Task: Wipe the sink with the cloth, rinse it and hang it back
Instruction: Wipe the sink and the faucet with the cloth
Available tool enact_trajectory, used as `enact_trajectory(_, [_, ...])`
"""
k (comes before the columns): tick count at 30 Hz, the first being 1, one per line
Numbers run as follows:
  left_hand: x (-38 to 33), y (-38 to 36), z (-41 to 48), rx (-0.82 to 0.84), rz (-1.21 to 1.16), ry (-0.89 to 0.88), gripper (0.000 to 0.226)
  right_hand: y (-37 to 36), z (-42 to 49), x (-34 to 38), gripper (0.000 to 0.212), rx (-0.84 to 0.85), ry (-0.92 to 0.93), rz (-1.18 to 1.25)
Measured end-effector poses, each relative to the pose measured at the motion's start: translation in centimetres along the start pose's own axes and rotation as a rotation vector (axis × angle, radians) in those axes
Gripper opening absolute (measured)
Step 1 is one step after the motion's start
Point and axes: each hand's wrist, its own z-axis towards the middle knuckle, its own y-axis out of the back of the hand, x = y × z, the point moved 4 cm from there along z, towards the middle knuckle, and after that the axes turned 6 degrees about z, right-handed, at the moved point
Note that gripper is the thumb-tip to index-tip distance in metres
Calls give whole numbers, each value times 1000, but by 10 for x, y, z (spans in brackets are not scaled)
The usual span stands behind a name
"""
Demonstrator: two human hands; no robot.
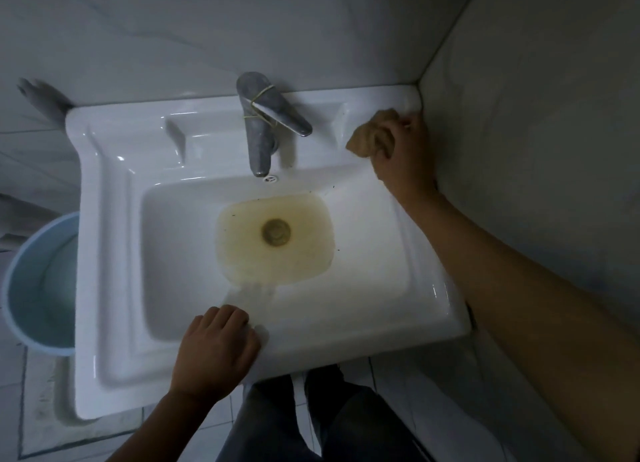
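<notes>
Gripping the cloth (367,138) in my right hand (398,150), I have it bunched into a tan wad on the back ledge of the sink (114,254), to the right of the tap (259,126) and close to the corner where the walls meet. My fingers are curled tight around it, with only a lump of it showing past my knuckles. My left hand (216,351) is on the front rim, opposite the tap, with its fingers bent over the inner lip to brace me.

Below the tap's spout a yellowish puddle (304,250) sits over the drain (276,232), and dark specks dot the basin around it. I think that is the main trouble. If the drain is slow, rinsing the cloth would raise that dirty water and soak the grime back into the fabric. Wadded this small, the cloth touches little of the ledge, so I could smear rather than lift. My knuckles are also hard by the wall, where a quick stroke might scrape them.

A thin yellow band (263,96) is wound around the tap. I can read no brand, label or lettering anywhere.
</notes>
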Motion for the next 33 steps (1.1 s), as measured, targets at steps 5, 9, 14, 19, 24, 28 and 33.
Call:
enact_trajectory(5, [0, 0, 1, 0, 0, 2, 26, -31, 5, -13, 60, 39, -89, -14])
enact_trajectory(9, [0, 0, 0, 13, -10, 13, 26, -58, -28, 9, 53, 75, 1, -88])
enact_trajectory(14, [1, 0, 0, 20, -15, 30, 28, -56, -18, 7, 50, 108, 65, -140])
enact_trajectory(19, [2, -1, 0, -4, -7, 25, 25, -65, -20, 16, 46, 44, -43, -141])
enact_trajectory(24, [0, 0, 0, -28, 0, 17, 20, -64, -19, 26, 32, 93, 41, -70])
enact_trajectory(28, [-1, 1, 0, -26, 17, 14, 19, -62, -26, 40, 25, 208, 162, -5])
enact_trajectory(33, [-1, 1, 1, -31, 21, 10, 19, -40, -17, 39, 27, 138, 148, 93])
